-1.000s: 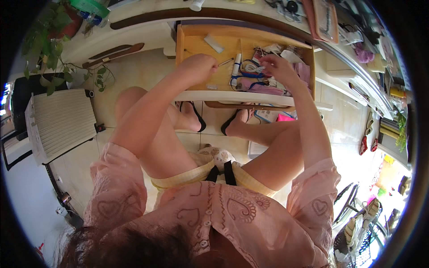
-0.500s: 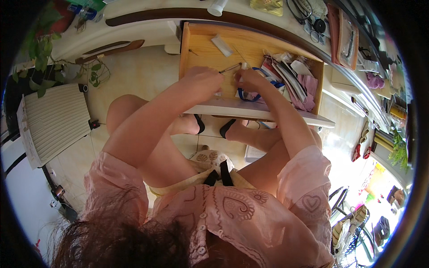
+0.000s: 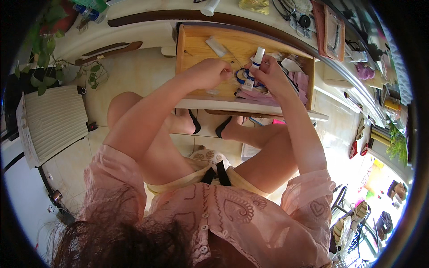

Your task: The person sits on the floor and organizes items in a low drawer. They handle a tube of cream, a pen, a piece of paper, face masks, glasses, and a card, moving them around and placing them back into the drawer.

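Steady the white bottle [image 3: 256, 61] your right hand [image 3: 271, 73] grasps above the drawer [image 3: 195, 43]; whether your left hand's [image 3: 213, 72] grip holds anything, you cannot tell.

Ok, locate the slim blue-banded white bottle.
Head view, right of centre: the bottle is in the right hand, over the wooden drawer, near the pink cloth.

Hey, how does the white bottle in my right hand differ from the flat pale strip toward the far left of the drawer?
The white bottle is rounded, while the pale strip is flat.
The white bottle has blue markings; the pale strip looks plain.
Your right hand grips the white bottle, whereas the pale strip lies loose in the drawer.
Both are whitish and longer than wide.
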A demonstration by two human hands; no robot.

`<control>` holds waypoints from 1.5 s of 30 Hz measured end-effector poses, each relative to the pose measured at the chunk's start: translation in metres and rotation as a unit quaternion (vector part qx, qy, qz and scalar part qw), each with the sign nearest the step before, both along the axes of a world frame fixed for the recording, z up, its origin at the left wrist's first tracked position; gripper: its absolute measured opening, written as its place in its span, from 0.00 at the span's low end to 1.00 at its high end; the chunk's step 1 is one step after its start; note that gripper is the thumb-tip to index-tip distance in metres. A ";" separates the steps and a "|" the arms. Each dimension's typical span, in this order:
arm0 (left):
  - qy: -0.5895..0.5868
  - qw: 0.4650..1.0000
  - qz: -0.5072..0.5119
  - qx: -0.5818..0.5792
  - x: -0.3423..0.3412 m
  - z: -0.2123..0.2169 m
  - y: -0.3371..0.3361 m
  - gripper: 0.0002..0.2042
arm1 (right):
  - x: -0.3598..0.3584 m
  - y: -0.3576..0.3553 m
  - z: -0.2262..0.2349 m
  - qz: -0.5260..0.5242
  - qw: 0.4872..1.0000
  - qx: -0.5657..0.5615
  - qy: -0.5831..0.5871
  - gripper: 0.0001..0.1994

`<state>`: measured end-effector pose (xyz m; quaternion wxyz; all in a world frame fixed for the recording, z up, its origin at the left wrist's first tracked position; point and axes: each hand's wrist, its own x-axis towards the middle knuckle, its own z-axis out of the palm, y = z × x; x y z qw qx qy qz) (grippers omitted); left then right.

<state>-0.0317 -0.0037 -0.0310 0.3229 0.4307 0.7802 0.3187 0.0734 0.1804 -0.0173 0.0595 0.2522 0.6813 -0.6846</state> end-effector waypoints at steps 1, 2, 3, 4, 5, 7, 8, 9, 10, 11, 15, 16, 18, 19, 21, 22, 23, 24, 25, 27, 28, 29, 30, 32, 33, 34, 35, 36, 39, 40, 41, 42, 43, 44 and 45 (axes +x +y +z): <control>-0.066 0.998 0.010 -0.006 0.001 0.003 0.002 0.12 | 0.004 0.002 0.002 0.008 1.000 -0.023 -0.015 0.18; -0.131 0.991 0.021 -0.011 0.003 0.009 0.004 0.12 | 0.008 0.003 0.005 0.017 0.998 -0.046 -0.029 0.18; -0.195 0.980 0.031 -0.018 0.003 0.013 0.006 0.12 | 0.012 0.000 0.011 0.033 0.994 -0.100 -0.020 0.14; -0.196 0.980 0.034 -0.016 0.004 0.014 0.007 0.12 | 0.014 -0.002 0.012 0.039 0.992 -0.118 -0.018 0.15; -0.197 0.979 0.038 -0.013 0.003 0.013 0.009 0.12 | 0.015 -0.003 0.012 0.045 0.989 -0.137 -0.016 0.16; -0.213 0.975 0.055 -0.011 0.001 0.012 0.011 0.12 | 0.016 -0.005 0.011 0.061 0.988 -0.142 -0.004 0.16; -0.227 0.972 0.068 -0.008 -0.001 0.011 0.012 0.13 | 0.014 -0.005 0.009 0.070 0.989 -0.127 0.005 0.16; -0.241 0.967 0.081 -0.004 -0.002 0.011 0.013 0.13 | 0.013 -0.004 0.008 0.079 0.991 -0.108 0.015 0.16; -0.246 0.964 0.098 0.015 -0.002 0.010 0.015 0.13 | 0.011 -0.004 0.007 0.088 0.990 -0.108 0.023 0.16; -0.252 0.960 0.115 0.034 -0.002 0.010 0.016 0.13 | 0.010 -0.004 0.007 0.097 0.989 -0.109 0.031 0.16; -0.295 0.935 0.180 0.082 0.003 0.025 0.021 0.14 | 0.009 -0.008 0.015 0.140 0.988 -0.062 0.023 0.17; -0.295 0.934 0.174 0.103 0.002 0.025 0.020 0.14 | 0.009 -0.011 0.017 0.144 0.988 -0.056 0.006 0.16; -0.295 0.930 0.161 0.146 -0.003 0.023 0.021 0.14 | 0.009 -0.015 0.022 0.152 0.987 -0.043 -0.028 0.16; -0.297 0.930 0.162 0.145 -0.005 0.023 0.020 0.12 | 0.010 -0.018 0.025 0.143 0.988 -0.027 -0.043 0.16; -0.301 0.923 0.186 0.148 -0.007 0.019 0.019 0.12 | 0.010 -0.011 0.020 0.143 0.989 0.019 -0.025 0.16; -0.303 0.920 0.197 0.151 -0.008 0.019 0.019 0.12 | 0.009 -0.006 0.017 0.142 0.989 0.045 -0.016 0.16; -0.301 0.914 0.214 0.166 -0.008 0.021 0.018 0.12 | 0.010 -0.005 0.012 0.102 0.994 0.033 -0.016 0.17; -0.297 0.911 0.228 0.171 -0.010 0.023 0.018 0.12 | 0.010 -0.002 0.012 0.082 0.996 0.029 -0.014 0.18; -0.293 0.908 0.243 0.176 -0.012 0.025 0.017 0.12 | 0.009 0.002 0.013 0.062 0.998 0.025 -0.012 0.19; -0.283 0.903 0.265 0.184 -0.015 0.028 0.015 0.11 | 0.010 0.005 0.015 0.021 1.000 0.002 0.006 0.21; -0.287 0.898 0.273 0.191 -0.016 0.027 0.015 0.11 | 0.011 0.006 0.020 0.007 0.999 0.037 -0.013 0.21; -0.291 0.893 0.280 0.199 -0.018 0.024 0.015 0.11 | 0.013 0.006 0.029 -0.007 0.997 0.071 -0.031 0.21; -0.294 0.888 0.287 0.206 -0.019 0.024 0.016 0.11 | 0.012 0.007 0.034 -0.022 0.993 0.105 -0.049 0.21; -0.281 0.886 0.298 0.217 -0.017 0.026 0.018 0.10 | 0.014 0.017 0.028 -0.017 0.980 0.186 -0.069 0.22; -0.275 0.884 0.305 0.222 -0.015 0.027 0.018 0.10 | 0.018 0.015 0.033 -0.015 0.979 0.190 -0.068 0.22; -0.279 0.885 0.299 0.222 -0.014 0.027 0.017 0.10 | 0.019 0.014 0.037 -0.012 0.979 0.193 -0.067 0.22; -0.283 0.886 0.292 0.222 -0.014 0.025 0.016 0.11 | 0.019 0.017 0.034 0.011 0.974 0.224 -0.021 0.18; -0.290 0.887 0.284 0.221 -0.012 0.024 0.017 0.11 | 0.019 0.016 0.031 -0.003 0.988 0.152 0.006 0.16; -0.301 0.880 0.282 0.234 -0.009 0.026 0.019 0.13 | 0.017 0.012 0.033 -0.027 0.997 0.045 0.058 0.10; -0.308 0.873 0.288 0.243 -0.008 0.027 0.019 0.13 | 0.016 0.012 0.041 -0.024 0.994 0.085 0.056 0.10; -0.354 0.856 0.298 0.231 -0.006 0.031 0.018 0.13 | 0.015 0.012 0.045 -0.021 0.990 0.125 0.054 0.09; -0.397 0.837 0.306 0.219 -0.006 0.037 0.017 0.12 | 0.016 0.013 0.045 -0.015 0.983 0.160 0.083 0.10; -0.440 0.816 0.314 0.207 -0.006 0.041 0.015 0.12 | 0.016 0.014 0.043 -0.009 0.975 0.195 0.111 0.11; -0.426 0.833 0.297 0.190 -0.007 0.041 0.014 0.12 | 0.017 0.015 0.041 -0.004 0.964 0.229 0.139 0.13; -0.413 0.850 0.278 0.174 -0.008 0.039 0.014 0.12 | 0.017 0.017 0.038 -0.013 0.973 0.173 0.150 0.13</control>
